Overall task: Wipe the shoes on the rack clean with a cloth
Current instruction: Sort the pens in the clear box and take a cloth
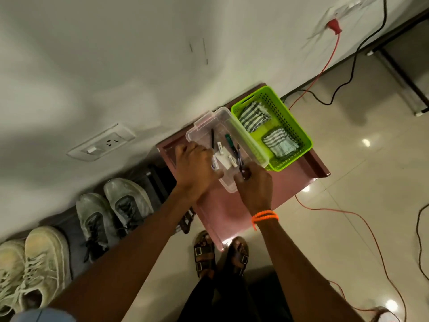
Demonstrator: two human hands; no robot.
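Both arms reach forward and down over a pink table (234, 205) by the wall. The left hand (193, 165) is curled over the near-left edge of a clear plastic box (204, 126), pinching a small white marker (214, 162). The right hand (254, 182) sits at the box's near corner, fingers closed around a dark pen (239, 156); an orange wristband (264, 216) circles that wrist. Beside the box, touching it, a green basket (297, 126) holds 2 folded striped cloths (254, 116). The shoes stand left of the table along the wall: 2 grey sneakers (111, 212), dusty and scuffed, then 2 cream sneakers (32, 266) with yellowed uppers.
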